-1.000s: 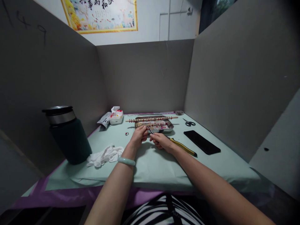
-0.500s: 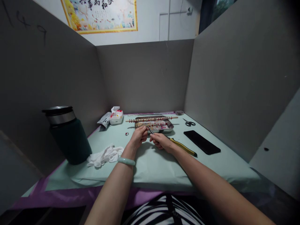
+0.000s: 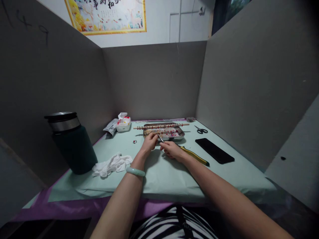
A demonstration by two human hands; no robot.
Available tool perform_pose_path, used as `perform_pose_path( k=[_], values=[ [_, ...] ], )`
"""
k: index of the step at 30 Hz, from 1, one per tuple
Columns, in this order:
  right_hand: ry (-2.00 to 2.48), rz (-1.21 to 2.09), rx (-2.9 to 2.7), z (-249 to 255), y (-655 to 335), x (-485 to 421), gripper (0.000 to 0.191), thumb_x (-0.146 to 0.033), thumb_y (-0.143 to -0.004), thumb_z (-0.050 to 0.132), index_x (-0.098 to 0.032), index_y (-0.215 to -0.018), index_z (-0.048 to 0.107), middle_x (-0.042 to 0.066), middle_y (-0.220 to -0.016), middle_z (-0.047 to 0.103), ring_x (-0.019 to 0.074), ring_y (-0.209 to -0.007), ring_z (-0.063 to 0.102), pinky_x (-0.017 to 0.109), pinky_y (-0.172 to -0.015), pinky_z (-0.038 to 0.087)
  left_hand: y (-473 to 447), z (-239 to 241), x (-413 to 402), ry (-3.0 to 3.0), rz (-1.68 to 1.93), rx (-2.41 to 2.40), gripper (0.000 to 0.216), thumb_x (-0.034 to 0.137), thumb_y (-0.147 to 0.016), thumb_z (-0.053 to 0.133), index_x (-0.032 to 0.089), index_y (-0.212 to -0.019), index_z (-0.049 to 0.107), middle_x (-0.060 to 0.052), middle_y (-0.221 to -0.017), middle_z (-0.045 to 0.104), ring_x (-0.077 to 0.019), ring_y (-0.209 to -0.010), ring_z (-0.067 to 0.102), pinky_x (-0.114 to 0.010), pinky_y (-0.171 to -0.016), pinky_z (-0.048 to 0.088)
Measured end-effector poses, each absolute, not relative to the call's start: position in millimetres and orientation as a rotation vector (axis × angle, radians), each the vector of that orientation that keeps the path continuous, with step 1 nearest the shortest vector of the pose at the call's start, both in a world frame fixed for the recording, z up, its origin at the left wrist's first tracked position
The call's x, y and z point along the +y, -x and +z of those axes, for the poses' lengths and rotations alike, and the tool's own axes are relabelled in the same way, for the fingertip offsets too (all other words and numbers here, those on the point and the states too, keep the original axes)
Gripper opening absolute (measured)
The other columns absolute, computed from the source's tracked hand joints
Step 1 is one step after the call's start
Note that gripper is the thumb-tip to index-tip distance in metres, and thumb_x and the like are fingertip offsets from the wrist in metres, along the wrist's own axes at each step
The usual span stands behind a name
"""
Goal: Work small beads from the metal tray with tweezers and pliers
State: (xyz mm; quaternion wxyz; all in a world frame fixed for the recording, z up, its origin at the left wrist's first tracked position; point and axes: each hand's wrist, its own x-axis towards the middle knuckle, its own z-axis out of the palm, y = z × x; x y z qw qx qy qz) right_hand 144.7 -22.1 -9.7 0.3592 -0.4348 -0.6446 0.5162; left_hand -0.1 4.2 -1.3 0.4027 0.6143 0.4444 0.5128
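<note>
Tool [image 3: 161,139] of slim metal juts from right hand [image 3: 172,150].

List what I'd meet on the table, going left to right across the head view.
Dark teal bottle with a steel band, crumpled white cloth, small silvery-red trinket, bare left hand, bare right hand, flat black rectangular slab.

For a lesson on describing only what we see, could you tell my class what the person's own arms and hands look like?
Neither the left hand nor the right hand wears a glove. The visible forearms have no sleeves. A smooth, rounded, pale green bangle circles the left wrist; the right wrist shows none.
</note>
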Motion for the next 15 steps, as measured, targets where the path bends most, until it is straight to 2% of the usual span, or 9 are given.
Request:
perform_pose_path(
  k=[3,6,15],
  values=[
    [1.128,1.326,-1.654,-9.7,-144.6,-21.6,0.030,-0.046,-0.082,0.048,-0.017,-0.074,0.050,-0.008,-0.048,0.029,0.0041,-0.037,0.023,0.017,-0.033,0.015,0.5,-4.0,7.2,-1.861,1.410,1.285,0.012,0.026,-0.078,0.051,0.016,-0.073,0.055,0.002,-0.060,0.054,-0.0078,-0.051,0.046,-0.020,-0.049,0.033],
    [1.145,1.316,-1.658,-11.3,-144.4,-20.4,0.030,-0.046,-0.082,0.048,-0.017,-0.074,0.050,-0.008,-0.047,0.029,0.0042,-0.037,0.023,0.018,-0.034,0.016,2.1,-5.3,7.6,-2.049,1.444,1.408,0.016,0.026,-0.079,0.051,0.016,-0.079,0.063,-0.002,-0.070,0.064,-0.0111,-0.061,0.053,-0.022,-0.059,0.037],
    [1.204,0.956,-1.813,-18.3,-140.0,-13.9,0.032,-0.044,-0.081,0.045,-0.015,-0.070,0.055,-0.004,-0.052,0.043,0.0073,-0.046,0.035,0.021,-0.045,0.025,-0.9,-8.4,5.7,-2.190,1.436,1.672,0.026,0.027,-0.084,0.044,0.017,-0.077,0.067,-0.005,-0.071,0.066,-0.0131,-0.062,0.054,-0.024,-0.060,0.034]
  ],
)
